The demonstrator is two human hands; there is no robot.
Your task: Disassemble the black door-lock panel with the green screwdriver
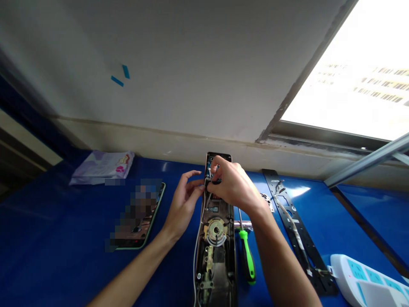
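Observation:
A long, narrow lock housing (220, 213), apparently a door lock, lies open with its inner parts facing up. A round metal mechanism (216, 231) sits midway along it, and a circuit board is partly covered at its far end. Along its left side runs a thin white cable (195, 251). My right hand (234, 183) is over the far end, fingers pinched on the cable's upper end; the fingertips are partly hidden. At the left rim, my left hand (185, 196) has its fingers apart, with the tips touching or very near the housing and cable.
A green-and-black screwdriver (246, 256) lies right of the housing. Beyond my right arm are a black metal plate (300, 238) with wires and a white power strip (361, 277). To the left lie a phone (140, 221) and a purple-white packet (104, 166). A wall bounds the blue table.

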